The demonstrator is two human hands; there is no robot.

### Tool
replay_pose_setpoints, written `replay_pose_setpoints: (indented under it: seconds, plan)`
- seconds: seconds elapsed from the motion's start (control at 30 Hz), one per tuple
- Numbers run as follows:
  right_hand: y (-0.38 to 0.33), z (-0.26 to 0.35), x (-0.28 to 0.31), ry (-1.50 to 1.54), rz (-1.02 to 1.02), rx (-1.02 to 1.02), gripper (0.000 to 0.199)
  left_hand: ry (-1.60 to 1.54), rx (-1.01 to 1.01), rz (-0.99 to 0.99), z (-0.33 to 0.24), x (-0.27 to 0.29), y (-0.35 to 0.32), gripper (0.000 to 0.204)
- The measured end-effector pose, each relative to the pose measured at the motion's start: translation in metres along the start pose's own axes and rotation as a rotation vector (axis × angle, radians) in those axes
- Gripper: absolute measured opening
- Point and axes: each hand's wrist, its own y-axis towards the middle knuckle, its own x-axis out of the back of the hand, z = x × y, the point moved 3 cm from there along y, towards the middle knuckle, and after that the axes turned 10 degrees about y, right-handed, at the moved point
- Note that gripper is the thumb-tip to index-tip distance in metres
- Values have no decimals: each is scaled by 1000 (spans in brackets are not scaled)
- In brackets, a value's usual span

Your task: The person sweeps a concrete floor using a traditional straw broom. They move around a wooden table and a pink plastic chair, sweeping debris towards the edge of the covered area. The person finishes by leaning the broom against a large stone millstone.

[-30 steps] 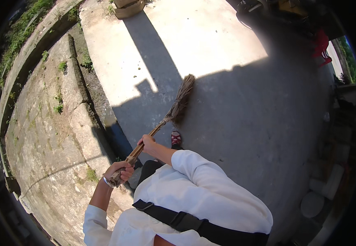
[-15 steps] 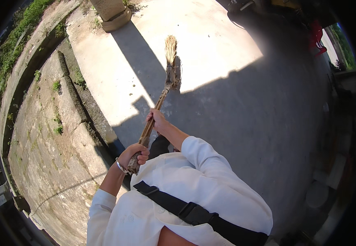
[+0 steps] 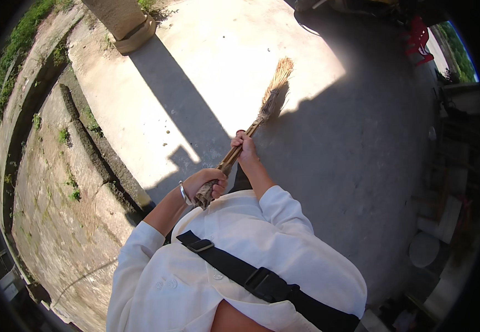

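Observation:
A straw broom (image 3: 270, 102) slants away from me, its pale bristles at the edge between sunlit and shaded concrete. My left hand (image 3: 209, 181), with a silver bracelet at the wrist, is wrapped round the thick butt end of the handle, close to my white shirt. Farther up the handle, my right hand (image 3: 244, 146) is closed round it too, nearer the bristles. Whether the bristle tips press on the floor or hang just above it, I cannot tell.
A concrete floor (image 3: 328, 166) spreads ahead, part in sun, part in shade. A pillar (image 3: 121, 25) stands at the far left, casting a long shadow. Along the left run a low curb (image 3: 85, 138) and gutter. A red chair-like object (image 3: 418, 40) and dim clutter line the right side.
The broom has swung to the right, its bristle end most of all. Both hands have moved right and a little forward with it, still gripping the handle.

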Motion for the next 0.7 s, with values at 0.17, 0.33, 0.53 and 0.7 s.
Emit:
replay_pose_setpoints:
  seconds: [0.17,0.33,0.53,0.7]
  plan:
    - [60,100,-46,-73,-40,45,24,-22,71,33,-88,-44,75,20]
    - [111,193,-104,-173,-145,76,23,-401,71,144,-160,-69,170,19]
    - [168,252,-143,-262,-301,65,23,-686,84,235,-228,-83,228,13]
    - [182,254,-152,-353,-364,-1,25,-774,60,233,-246,-85,234,11]
